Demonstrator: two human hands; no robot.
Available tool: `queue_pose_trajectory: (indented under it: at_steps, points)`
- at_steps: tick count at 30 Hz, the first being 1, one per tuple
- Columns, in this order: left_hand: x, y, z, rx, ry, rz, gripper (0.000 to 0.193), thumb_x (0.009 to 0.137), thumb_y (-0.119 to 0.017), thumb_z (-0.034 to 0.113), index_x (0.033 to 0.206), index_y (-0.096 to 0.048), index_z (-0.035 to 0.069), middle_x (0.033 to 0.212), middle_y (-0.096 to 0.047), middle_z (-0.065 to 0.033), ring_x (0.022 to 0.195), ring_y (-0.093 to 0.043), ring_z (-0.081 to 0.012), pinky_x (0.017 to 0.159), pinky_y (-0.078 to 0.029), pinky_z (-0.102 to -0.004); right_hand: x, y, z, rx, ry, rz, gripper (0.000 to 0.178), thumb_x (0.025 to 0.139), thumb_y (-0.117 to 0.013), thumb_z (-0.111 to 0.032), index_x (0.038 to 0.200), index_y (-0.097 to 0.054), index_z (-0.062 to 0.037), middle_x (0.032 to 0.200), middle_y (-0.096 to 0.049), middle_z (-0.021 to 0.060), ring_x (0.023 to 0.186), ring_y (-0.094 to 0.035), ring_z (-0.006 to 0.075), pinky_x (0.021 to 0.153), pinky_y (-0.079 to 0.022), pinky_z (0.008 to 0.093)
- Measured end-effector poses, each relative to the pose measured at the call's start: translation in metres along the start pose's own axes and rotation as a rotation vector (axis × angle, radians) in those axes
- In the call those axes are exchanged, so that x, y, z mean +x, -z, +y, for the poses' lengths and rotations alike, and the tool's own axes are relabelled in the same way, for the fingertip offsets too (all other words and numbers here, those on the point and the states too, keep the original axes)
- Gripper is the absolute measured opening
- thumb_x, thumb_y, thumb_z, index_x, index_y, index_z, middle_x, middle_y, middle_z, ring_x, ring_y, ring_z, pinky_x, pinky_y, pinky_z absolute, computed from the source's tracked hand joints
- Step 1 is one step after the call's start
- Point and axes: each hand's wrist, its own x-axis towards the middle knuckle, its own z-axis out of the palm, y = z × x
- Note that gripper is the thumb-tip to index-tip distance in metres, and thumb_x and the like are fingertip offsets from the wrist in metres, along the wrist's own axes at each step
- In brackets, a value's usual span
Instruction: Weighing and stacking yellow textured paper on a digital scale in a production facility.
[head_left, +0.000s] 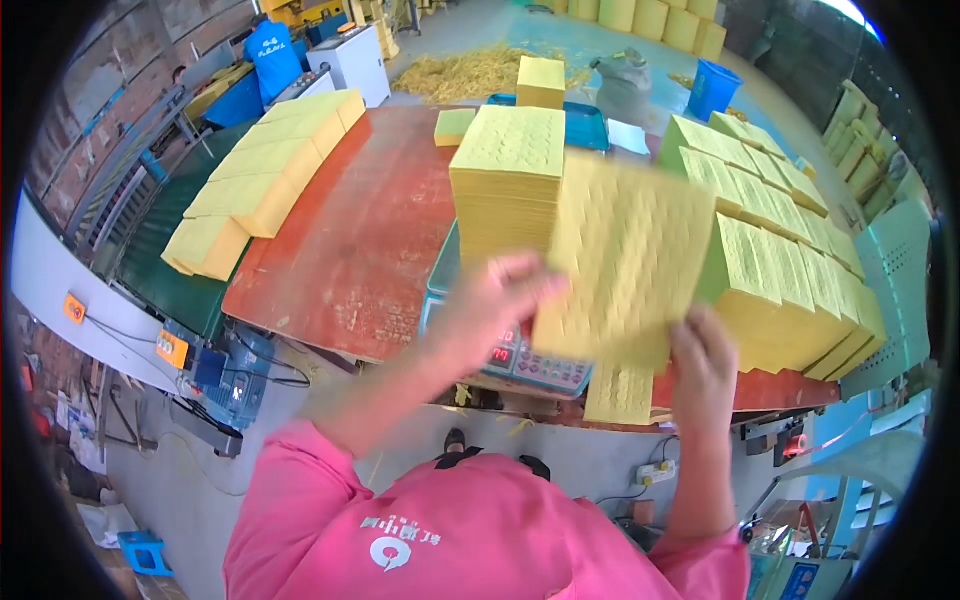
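Both hands hold yellow embossed paper upright over the front of the red table; how many sheets cannot be told. My left hand pinches its left edge, slightly blurred. At the lower right corner, the fingers of my right hand are closed on it. Behind my left hand, a tall stack of the same paper stands on a digital scale with a lit red display. The held paper hides part of the scale. Below it, more yellow paper lies at the table's front edge.
Rows of yellow paper stacks stand to the right and on a green conveyor at the left. The red table spans between them. Behind are a teal tray, a grey sack and a blue bin.
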Motion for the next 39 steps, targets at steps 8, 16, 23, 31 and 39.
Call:
queue_pose_trajectory:
  at_steps: [8,16,23,31,39]
  points:
    - [0.145,0.127,0.091,0.174,-0.016,-0.076,0.026,0.092,-0.062,0.035,0.088,-0.066,0.01,0.07,-0.065,-0.0009,0.057,-0.056,-0.0094,0.051,-0.038,-0.0231,0.183,-0.087,-0.031,0.273,-0.017,-0.134,0.025,0.086,-0.065,-0.011,0.107,-0.066,0.0028,0.08,-0.063,0.0027,0.067,-0.056,0.0096,0.06,-0.043,0.0242]
    - [0.168,0.16,0.051,0.28,0.141,-0.172,0.021,0.094,-0.057,0.029,0.082,-0.062,0.012,0.069,-0.061,-0.0009,0.055,-0.054,-0.0118,0.047,-0.039,-0.0259,0.191,-0.108,-0.009,0.142,-0.1,-0.119,0.042,0.082,-0.071,-0.011,0.12,-0.059,0.0029,0.081,-0.063,0.0034,0.067,-0.057,0.0096,0.058,-0.044,0.0233]
    - [0.161,0.163,0.048,0.281,0.153,-0.184,0.022,0.093,-0.057,0.028,0.077,-0.06,0.013,0.064,-0.057,0.0002,0.052,-0.052,-0.0112,0.045,-0.037,-0.0258,0.18,-0.114,-0.008,0.095,-0.054,-0.089,0.042,0.082,-0.07,-0.011,0.119,-0.058,0.004,0.078,-0.061,0.003,0.066,-0.057,0.0099,0.059,-0.045,0.023]
    - [0.153,0.157,0.042,0.314,0.134,-0.168,0.023,0.093,-0.057,0.028,0.075,-0.058,0.013,0.062,-0.055,0.0004,0.049,-0.051,-0.0106,0.043,-0.035,-0.0261,0.168,-0.115,-0.005,0.077,-0.012,-0.034,0.04,0.081,-0.069,-0.01,0.119,-0.06,0.002,0.078,-0.062,0.0033,0.07,-0.061,0.0119,0.063,-0.051,0.025]
    - [0.148,0.157,0.041,0.287,0.08,-0.123,0.025,0.092,-0.059,0.031,0.075,-0.057,0.013,0.063,-0.057,0.0007,0.05,-0.05,-0.0085,0.043,-0.034,-0.0234,0.166,-0.118,-0.001,0.11,0.008,-0.051,0.037,0.084,-0.068,-0.012,0.117,-0.06,0.0027,0.08,-0.065,0.0065,0.067,-0.064,0.0114,0.054,-0.053,0.0263]
